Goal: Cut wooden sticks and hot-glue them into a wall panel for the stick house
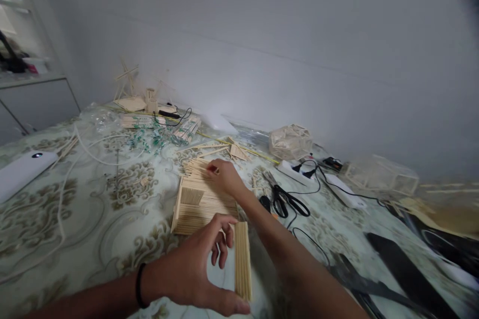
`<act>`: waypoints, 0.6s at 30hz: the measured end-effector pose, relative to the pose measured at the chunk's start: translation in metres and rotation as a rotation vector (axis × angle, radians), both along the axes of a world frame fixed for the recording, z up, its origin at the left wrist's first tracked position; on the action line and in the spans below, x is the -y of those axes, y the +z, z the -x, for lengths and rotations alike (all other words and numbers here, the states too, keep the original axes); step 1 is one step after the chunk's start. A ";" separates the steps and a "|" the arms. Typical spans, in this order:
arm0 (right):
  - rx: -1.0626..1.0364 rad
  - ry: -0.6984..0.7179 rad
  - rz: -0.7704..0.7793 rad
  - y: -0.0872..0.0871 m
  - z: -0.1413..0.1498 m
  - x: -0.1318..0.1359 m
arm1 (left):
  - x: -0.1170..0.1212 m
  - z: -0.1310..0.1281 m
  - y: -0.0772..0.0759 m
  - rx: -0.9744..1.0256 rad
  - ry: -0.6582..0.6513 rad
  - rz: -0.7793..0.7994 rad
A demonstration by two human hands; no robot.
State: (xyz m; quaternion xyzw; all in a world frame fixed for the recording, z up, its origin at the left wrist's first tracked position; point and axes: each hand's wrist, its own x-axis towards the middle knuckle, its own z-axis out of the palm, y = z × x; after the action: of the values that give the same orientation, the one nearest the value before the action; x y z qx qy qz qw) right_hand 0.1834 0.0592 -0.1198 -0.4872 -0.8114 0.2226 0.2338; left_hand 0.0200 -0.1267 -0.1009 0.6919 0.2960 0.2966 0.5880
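Observation:
My left hand (194,269) grips a narrow panel of glued wooden sticks (243,261) by its ends, with the thumb at the near end and the fingers at the far end. Beyond it, a flat base of wooden sticks (209,212) lies on the table, with a low wall along its left side and a small upright panel (192,196). My right hand (226,177) reaches across to loose wooden sticks (196,167) at the base's far edge. Its fingers are curled in a pinch among them; whatever they hold is too small to make out.
Black-handled scissors (286,199) and a power strip (297,172) with cables lie to the right. Bundled sticks (187,129) and stick models sit toward the wall. A white device (26,172) with a cable is at left; a dark flat object (407,271) lies at right.

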 end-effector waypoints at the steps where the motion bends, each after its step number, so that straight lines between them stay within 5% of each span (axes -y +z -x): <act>1: -0.054 -0.011 0.008 0.003 -0.009 0.003 | 0.000 0.001 0.001 -0.030 0.014 -0.007; 10: -0.548 -0.101 0.115 0.040 -0.119 0.090 | 0.005 0.001 0.011 -0.253 0.139 -0.139; 15: -0.585 -0.010 0.306 0.051 -0.135 0.139 | 0.002 0.008 0.010 -0.255 0.153 -0.309; 18: -0.533 0.098 0.476 0.046 -0.130 0.151 | -0.002 0.011 0.008 -0.318 -0.009 -0.247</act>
State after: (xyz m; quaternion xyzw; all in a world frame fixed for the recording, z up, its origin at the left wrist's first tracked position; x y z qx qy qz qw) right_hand 0.3136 -0.0917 -0.0742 -0.4132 -0.6700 0.5354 0.3062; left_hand 0.0086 -0.1245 -0.0927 0.7982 0.3432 0.2149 0.4460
